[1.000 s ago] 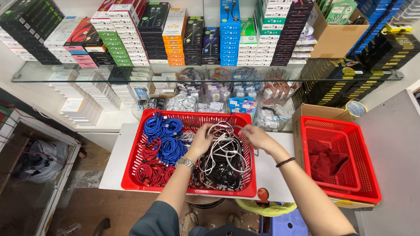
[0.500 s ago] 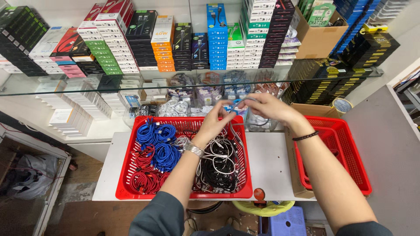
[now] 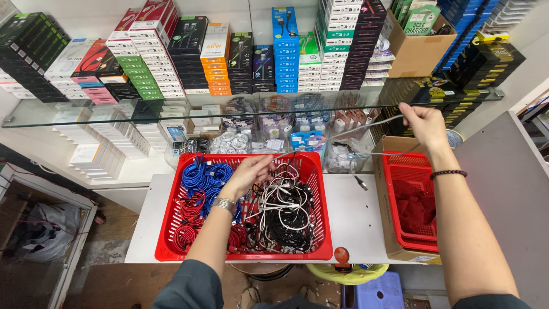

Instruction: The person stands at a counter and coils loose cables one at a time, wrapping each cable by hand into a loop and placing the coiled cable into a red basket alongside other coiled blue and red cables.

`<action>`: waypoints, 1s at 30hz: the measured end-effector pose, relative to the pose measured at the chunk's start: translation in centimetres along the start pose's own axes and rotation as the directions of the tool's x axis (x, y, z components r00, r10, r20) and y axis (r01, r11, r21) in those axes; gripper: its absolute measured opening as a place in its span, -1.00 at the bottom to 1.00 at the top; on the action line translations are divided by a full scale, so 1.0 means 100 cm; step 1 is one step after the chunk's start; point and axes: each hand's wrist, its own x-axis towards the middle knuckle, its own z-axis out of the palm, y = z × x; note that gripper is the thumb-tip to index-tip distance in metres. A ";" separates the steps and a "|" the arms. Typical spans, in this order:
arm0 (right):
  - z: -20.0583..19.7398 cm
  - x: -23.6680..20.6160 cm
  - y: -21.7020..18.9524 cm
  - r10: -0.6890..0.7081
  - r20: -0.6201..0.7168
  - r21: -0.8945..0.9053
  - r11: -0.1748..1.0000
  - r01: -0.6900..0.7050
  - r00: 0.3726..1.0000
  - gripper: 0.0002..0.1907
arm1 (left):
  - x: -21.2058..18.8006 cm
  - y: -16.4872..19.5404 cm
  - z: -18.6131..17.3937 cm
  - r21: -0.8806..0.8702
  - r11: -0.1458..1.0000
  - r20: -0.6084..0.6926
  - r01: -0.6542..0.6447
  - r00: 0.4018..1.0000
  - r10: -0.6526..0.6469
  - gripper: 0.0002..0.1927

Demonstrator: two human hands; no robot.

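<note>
A red plastic basket (image 3: 171, 243) on a white table holds coiled blue cables (image 3: 203, 174), red cables (image 3: 186, 232) and a tangle of black and white cables (image 3: 286, 209). My left hand (image 3: 249, 174) rests in the basket, fingers closed on one end of a grey cable (image 3: 349, 130). My right hand (image 3: 423, 123) is raised to the right near the glass shelf, gripping the same cable, which stretches between both hands. Its loose plug end (image 3: 360, 183) dangles above the table.
A second red basket (image 3: 400, 166) with dark red cables sits in a cardboard box at right. A glass shelf (image 3: 68, 111) carries stacked product boxes; bagged accessories lie under it. A yellow bin (image 3: 349, 273) and blue stool (image 3: 380, 292) stand below the table.
My right hand has swung up and out to the right, drawing the grey cable taut. My left hand dropped back into the basket, still holding the cable's other end.
</note>
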 end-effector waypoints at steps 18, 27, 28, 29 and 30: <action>0.043 -0.031 -0.017 -0.117 0.560 0.827 0.140 -0.544 0.820 -0.80 | 0.062 -0.006 0.033 -0.711 0.688 -0.137 -0.145 0.988 0.067 -0.74; 0.094 -0.058 -0.115 -0.124 0.417 0.891 0.251 -0.378 0.901 -0.71 | 0.045 -0.001 0.152 -0.296 0.949 0.014 -0.106 0.993 0.115 -0.61; 0.097 -0.053 -0.107 -0.086 0.431 0.870 0.302 -0.389 0.898 -0.70 | 0.035 0.003 0.145 -0.271 0.961 0.157 -0.057 0.982 0.102 -0.60; 0.099 -0.047 -0.097 -0.050 0.443 0.846 0.354 -0.399 0.895 -0.69 | 0.025 0.006 0.134 -0.232 0.973 0.281 -0.020 0.956 0.087 -0.58; 0.097 -0.040 -0.085 0.010 0.402 0.844 0.384 -0.375 0.916 -0.68 | 0.018 0.010 0.122 -0.170 0.985 0.391 -0.027 0.916 0.092 -0.51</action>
